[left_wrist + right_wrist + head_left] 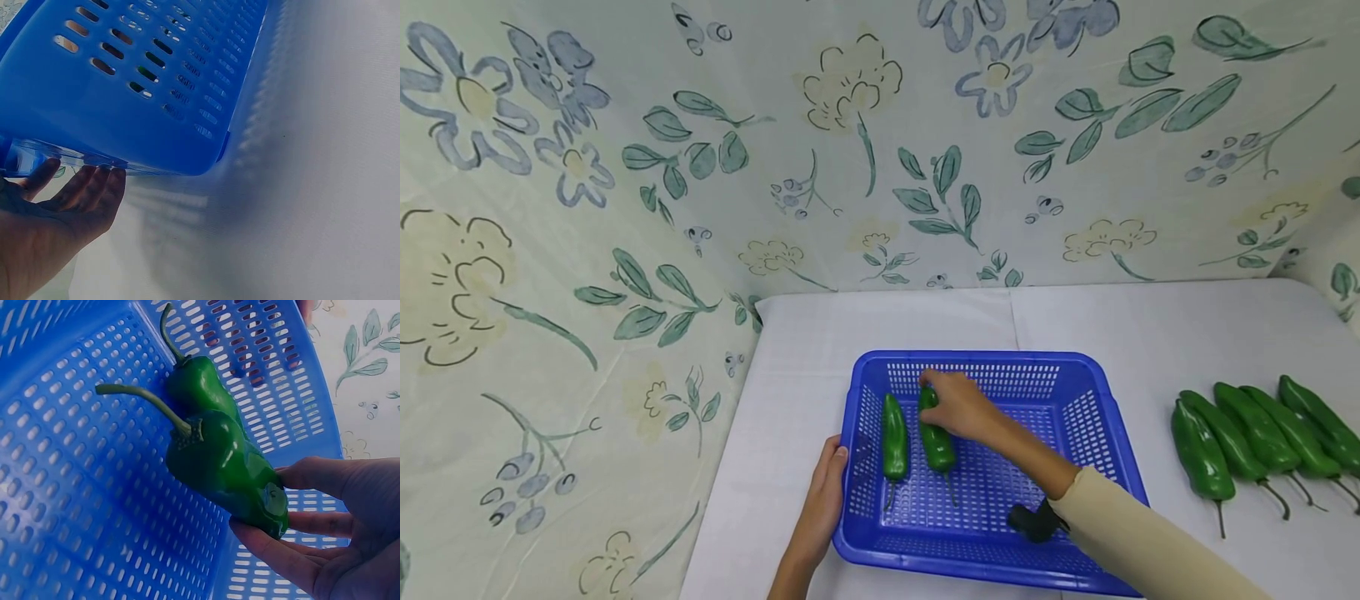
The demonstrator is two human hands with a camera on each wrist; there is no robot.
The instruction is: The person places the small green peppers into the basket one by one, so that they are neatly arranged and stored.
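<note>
A blue plastic basket (977, 565) with slotted walls stands on the white table. My left hand (826, 492) holds its left side, thumb at the rim and fingertips against the outer wall (94, 119). Inside the basket, my right hand (958, 406) grips a green pepper (219, 462) by its tapered end, thumb on one side and fingers on the other. This pepper's stem points toward the near side. Left of it, a second green pepper (894, 442) lies along the basket's left wall, partly hidden behind the held one in the right wrist view.
Several green peppers (1258, 429) lie in a row on the table right of the basket, stems toward the near side. A dark device (1036, 522) shows at the right wrist. Flower-patterned cloth (880, 167) rises behind the table and along its left.
</note>
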